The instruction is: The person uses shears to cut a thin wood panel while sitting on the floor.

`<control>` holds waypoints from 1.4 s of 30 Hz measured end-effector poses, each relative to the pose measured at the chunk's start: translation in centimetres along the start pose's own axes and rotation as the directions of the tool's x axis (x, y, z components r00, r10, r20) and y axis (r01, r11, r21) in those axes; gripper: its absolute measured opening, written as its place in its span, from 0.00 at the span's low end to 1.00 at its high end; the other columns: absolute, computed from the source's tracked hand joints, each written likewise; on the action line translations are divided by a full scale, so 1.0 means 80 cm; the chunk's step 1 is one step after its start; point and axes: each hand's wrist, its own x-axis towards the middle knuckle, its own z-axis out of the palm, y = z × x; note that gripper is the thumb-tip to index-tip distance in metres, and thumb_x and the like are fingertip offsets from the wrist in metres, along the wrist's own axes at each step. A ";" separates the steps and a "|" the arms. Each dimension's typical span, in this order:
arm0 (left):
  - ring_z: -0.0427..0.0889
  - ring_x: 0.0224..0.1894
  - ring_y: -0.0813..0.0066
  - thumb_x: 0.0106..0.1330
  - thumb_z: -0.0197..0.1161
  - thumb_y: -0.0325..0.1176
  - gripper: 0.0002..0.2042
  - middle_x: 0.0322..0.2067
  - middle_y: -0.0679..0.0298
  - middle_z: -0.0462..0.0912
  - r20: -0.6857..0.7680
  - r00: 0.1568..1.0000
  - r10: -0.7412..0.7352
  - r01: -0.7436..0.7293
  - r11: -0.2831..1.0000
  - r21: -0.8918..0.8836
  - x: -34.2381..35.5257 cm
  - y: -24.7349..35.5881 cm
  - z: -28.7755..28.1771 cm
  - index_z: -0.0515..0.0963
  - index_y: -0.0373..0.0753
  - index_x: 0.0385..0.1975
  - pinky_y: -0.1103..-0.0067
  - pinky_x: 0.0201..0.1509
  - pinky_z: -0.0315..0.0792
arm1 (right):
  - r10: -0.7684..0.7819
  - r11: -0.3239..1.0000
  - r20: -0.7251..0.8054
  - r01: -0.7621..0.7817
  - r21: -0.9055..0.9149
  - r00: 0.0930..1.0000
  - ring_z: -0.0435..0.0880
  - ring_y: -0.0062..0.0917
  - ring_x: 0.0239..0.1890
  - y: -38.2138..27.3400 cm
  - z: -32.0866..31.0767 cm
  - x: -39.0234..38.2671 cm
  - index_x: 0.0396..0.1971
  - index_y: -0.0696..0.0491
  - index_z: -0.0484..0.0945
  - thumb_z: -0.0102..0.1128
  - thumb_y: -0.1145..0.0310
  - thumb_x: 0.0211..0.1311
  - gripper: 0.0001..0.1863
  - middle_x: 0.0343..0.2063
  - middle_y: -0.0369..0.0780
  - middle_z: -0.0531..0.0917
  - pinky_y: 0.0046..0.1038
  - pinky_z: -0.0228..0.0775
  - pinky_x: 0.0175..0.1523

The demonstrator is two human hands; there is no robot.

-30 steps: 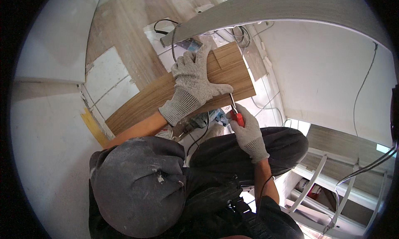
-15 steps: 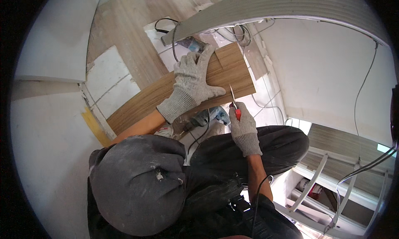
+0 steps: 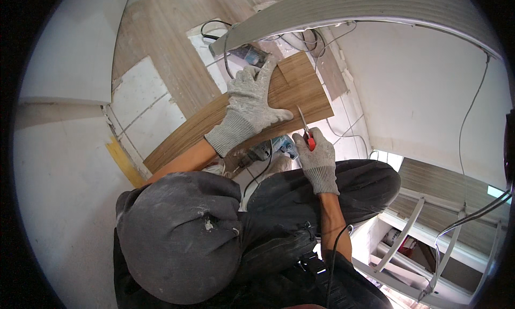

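My gloved left hand (image 3: 247, 105) lies on a brown wood-look plank (image 3: 300, 89), its thumb spread toward the plank's near edge. My gloved right hand (image 3: 319, 161) grips a red-handled knife (image 3: 310, 141), whose narrow blade points forward over that edge, just right of my left thumb. Beneath the near side of the plank sits a blue and dark power tool (image 3: 284, 147) with a cable. Another tool (image 3: 249, 55), blue and dark, lies past the plank's far side, partly behind my left fingers.
A long grey ribbed panel (image 3: 365, 5) arches over the top right, above coiled cables. White walls (image 3: 64, 201) flank both sides. Broken white tiles (image 3: 142, 89) and wood flooring (image 3: 166, 30) lie ahead. A white ladder-like frame (image 3: 399, 239) stands at lower right, beside my bent knee (image 3: 375, 185).
My right hand has moved slightly upward with the knife, and the blade now shows over the plank. My left thumb has drawn slightly left, away from where the blade is.
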 end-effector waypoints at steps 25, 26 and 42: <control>0.71 0.58 0.50 0.41 0.84 0.54 0.63 0.53 0.50 0.71 0.045 0.998 0.040 -0.039 0.999 -0.025 -0.010 0.002 0.009 0.51 0.51 0.80 0.57 0.68 0.63 | -0.163 0.986 0.083 0.162 0.028 0.983 0.82 0.56 0.45 0.033 0.002 0.017 0.48 0.58 0.76 0.54 0.57 0.77 0.17 0.39 0.57 0.83 0.51 0.73 0.49; 0.71 0.58 0.50 0.41 0.84 0.54 0.63 0.53 0.50 0.71 0.041 0.998 0.046 -0.044 0.998 -0.033 -0.008 -0.002 0.010 0.51 0.51 0.80 0.57 0.68 0.63 | -0.148 0.989 0.080 0.146 0.035 0.986 0.83 0.56 0.45 0.029 0.003 0.016 0.47 0.58 0.77 0.55 0.57 0.77 0.17 0.38 0.57 0.83 0.51 0.73 0.49; 0.71 0.59 0.47 0.43 0.84 0.54 0.64 0.53 0.49 0.70 0.038 0.996 0.080 -0.079 0.996 -0.039 -0.006 -0.002 0.014 0.49 0.51 0.81 0.56 0.68 0.63 | -0.058 0.984 0.016 0.060 -0.165 0.998 0.85 0.53 0.42 0.019 -0.003 0.017 0.42 0.58 0.77 0.58 0.60 0.74 0.14 0.36 0.54 0.84 0.50 0.76 0.46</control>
